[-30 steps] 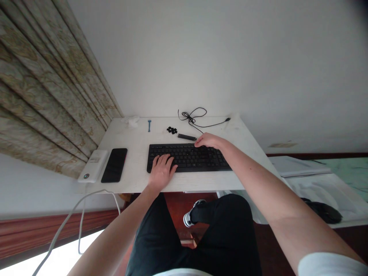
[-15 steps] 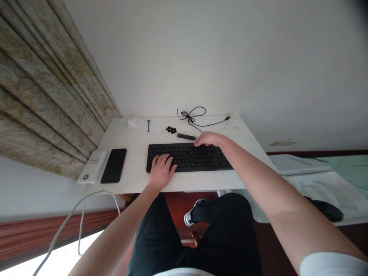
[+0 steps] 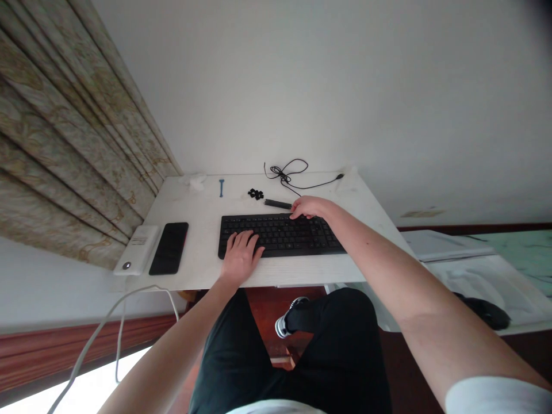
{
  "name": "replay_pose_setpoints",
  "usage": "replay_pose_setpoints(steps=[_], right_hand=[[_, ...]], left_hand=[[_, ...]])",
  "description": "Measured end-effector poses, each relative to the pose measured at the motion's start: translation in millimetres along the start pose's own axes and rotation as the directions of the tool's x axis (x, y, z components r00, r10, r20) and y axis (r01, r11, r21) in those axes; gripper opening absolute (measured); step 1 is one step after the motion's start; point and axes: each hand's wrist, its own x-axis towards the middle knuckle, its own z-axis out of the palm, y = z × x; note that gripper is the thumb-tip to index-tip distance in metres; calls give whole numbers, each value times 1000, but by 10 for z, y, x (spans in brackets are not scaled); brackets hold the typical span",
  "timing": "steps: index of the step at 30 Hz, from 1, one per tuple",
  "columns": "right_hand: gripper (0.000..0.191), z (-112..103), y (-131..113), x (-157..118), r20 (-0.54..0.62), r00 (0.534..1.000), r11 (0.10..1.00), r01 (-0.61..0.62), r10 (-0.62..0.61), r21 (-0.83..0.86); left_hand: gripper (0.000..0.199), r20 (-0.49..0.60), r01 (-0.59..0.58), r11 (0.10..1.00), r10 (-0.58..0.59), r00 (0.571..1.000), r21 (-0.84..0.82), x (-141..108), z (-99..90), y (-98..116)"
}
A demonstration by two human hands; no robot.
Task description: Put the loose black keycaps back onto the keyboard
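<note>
A black keyboard [image 3: 282,234] lies flat on the white desk in front of me. My left hand [image 3: 242,253] rests palm down on its left part, fingers spread over the keys. My right hand [image 3: 308,207] reaches over the upper right part, its fingers bent and drawn together at the top row of keys; whatever is between them is hidden. A short dark rod-like tool [image 3: 278,204] lies behind the keyboard, one end close to my right fingertips. To its left sits a small heap of black keycaps [image 3: 256,194].
A coiled black USB cable [image 3: 284,174] lies at the back by the wall. Further left are a small blue tool [image 3: 221,188] and crumpled white plastic [image 3: 197,182]. A black phone [image 3: 169,248] and a white power bank [image 3: 137,249] lie at the left edge, a black mouse [image 3: 489,313] at right.
The whole view has shifted slightly. Both hands stay at nearly the same spots on the keyboard, and nothing on the desk has visibly moved.
</note>
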Motion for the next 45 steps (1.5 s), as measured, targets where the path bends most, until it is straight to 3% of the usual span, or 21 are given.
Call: replay_pose_setpoints(steps=[5, 11, 19, 23, 25, 28, 30, 33, 38, 40, 45], right_hand=[[45, -26, -46, 75, 63, 995, 996, -67, 71, -66], [50, -88, -62, 133, 98, 994, 984, -39, 57, -175], [40, -66, 14, 122, 46, 998, 983, -21, 30, -181], [39, -8, 83, 62, -50, 995, 988, 81, -88, -128], [36, 28, 105, 44, -169, 965, 976, 179, -198, -122], [35, 108, 94, 55, -370, 876, 945, 239, -310, -225], [33, 168, 62, 83, -393, 846, 917, 245, -361, -314], [29, 212, 30, 136, -345, 850, 882, 250, -397, -399], [28, 85, 154, 178, -342, 879, 896, 180, -332, -406], [34, 41, 241, 143, -375, 859, 904, 201, -348, -378], [38, 225, 482, -147, -602, 670, 899, 366, -435, -242]], left_hand=[[35, 7, -2, 1000, 2, 1000, -2, -4, -2, -2], [36, 6, -4, 1000, 5, 1000, -18, -12, 1, -9], [36, 4, 7, 1000, -7, 1000, -26, -5, 11, -11], [34, -6, 2, 999, -2, 1000, -33, 3, 9, -17], [34, -8, 0, 1000, 0, 1000, -28, 6, 6, -17], [33, -5, 4, 1000, -4, 1000, -17, 9, -2, -10], [33, -8, 6, 1000, -6, 1000, -15, 12, -5, -4], [32, -16, 6, 1000, -6, 1000, -17, 15, -5, -4], [31, -25, 9, 1000, -10, 1000, -25, 17, 0, -22], [30, -26, 12, 1000, -12, 1000, -26, 17, -1, -25], [30, -25, 7, 1000, -8, 1000, -20, 15, -8, -18]])
